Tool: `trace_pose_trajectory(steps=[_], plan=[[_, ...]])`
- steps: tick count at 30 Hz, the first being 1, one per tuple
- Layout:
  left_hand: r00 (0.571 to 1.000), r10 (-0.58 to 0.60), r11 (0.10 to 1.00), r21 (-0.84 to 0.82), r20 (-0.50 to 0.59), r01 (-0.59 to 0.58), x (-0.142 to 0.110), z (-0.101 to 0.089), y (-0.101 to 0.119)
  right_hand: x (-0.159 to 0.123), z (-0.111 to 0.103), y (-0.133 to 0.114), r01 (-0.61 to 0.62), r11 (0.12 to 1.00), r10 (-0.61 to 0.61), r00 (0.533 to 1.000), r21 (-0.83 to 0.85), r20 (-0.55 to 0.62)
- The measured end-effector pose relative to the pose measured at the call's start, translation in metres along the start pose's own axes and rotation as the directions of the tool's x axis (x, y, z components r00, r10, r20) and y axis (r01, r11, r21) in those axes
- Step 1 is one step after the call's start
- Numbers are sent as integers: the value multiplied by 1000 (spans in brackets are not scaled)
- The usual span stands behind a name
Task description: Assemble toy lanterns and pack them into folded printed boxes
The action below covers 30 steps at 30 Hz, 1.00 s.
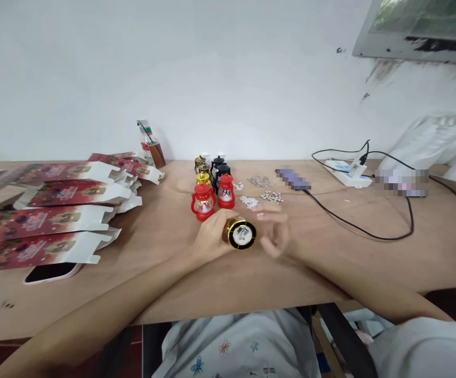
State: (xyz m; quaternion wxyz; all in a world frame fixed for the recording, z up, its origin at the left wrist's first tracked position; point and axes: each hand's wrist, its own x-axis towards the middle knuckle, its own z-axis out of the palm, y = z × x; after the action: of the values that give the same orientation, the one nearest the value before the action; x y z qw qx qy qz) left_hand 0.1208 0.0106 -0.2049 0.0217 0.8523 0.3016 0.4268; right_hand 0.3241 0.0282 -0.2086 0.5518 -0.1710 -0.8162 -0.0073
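My left hand (211, 236) is closed round a small gold and black toy lantern (240, 233), tipped so its round base faces me. My right hand (273, 231) hovers just to the right of the lantern's base, smeared by motion, fingers partly spread. Behind my hands stands a cluster of small lanterns: two red ones (203, 201) in front, gold and black ones (216, 169) behind. Small white and silver parts (271, 196) lie scattered to the right of the cluster.
Flat red printed cartons (47, 220) lie stacked on the left of the wooden table (165, 294), with a phone (52, 273) under their near edge. A small bottle (152, 147) stands by the wall. A power strip (348, 172) and black cables (370, 231) lie at the right.
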Motion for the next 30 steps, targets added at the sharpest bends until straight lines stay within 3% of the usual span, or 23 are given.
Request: trace_pose_trajectory(steps=[2,4,6,9,12,16,20,22,24,27,30], plan=[[997,-79,997,5,-2,79,0,0,-1,4,-8,16,-159,987,158,986,-15,-49],[992,-125,992,20,-7,125,1,0,-2,8,-14,34,-311,941,314,949,-135,6],[990,-142,990,16,-14,142,0,1,-3,9,-18,50,-425,864,474,869,-271,146],[989,-146,989,6,-10,146,-1,2,-4,11,-24,63,-467,791,601,714,-395,359],[982,-191,982,9,7,191,-1,2,-3,18,-33,62,-473,805,592,605,-359,533],[963,-265,964,36,42,263,-3,2,-3,26,-40,58,-465,844,512,553,-267,657],[968,-243,968,80,62,238,-4,2,-5,26,-39,61,-499,832,499,480,-243,722],[967,-240,968,97,85,231,-3,1,-5,24,-37,61,-535,819,504,494,-209,709],[964,-250,965,105,89,241,-3,-1,-4,23,-34,58,-552,823,479,550,-133,685],[970,-236,968,100,58,230,-2,-2,-4,24,-28,47,-513,858,421,711,7,564],[988,-151,982,122,44,145,-4,-2,-5,24,-21,30,-417,904,377,883,94,280]])
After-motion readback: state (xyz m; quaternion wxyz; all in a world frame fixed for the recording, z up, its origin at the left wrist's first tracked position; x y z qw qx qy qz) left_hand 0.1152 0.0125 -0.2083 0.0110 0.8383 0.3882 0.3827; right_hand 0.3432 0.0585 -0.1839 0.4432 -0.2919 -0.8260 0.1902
